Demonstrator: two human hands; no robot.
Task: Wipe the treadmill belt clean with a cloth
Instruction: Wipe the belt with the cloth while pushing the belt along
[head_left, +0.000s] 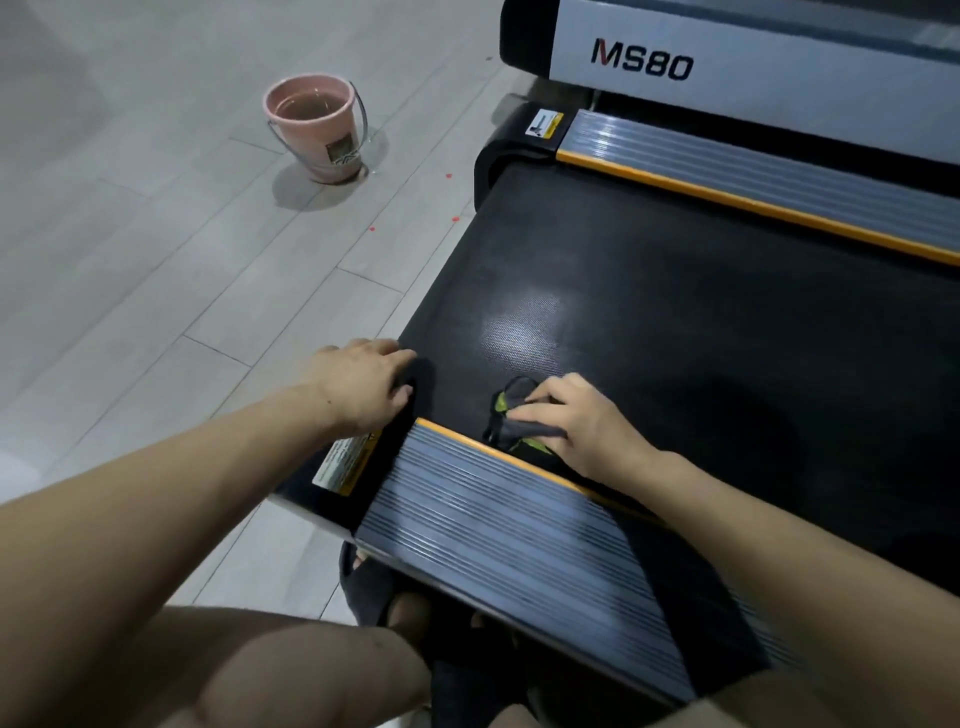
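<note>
Right hand (582, 431) grips cloth (511, 415) on belt (675, 322); left hand (363, 384) flat, fingers straight, at belt edge.

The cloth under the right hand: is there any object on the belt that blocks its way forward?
Nothing visible does. The right hand presses the cloth on the treadmill belt, whose dark surface ahead lies bare. The left hand rests at the belt's end edge, off to the side.
</note>
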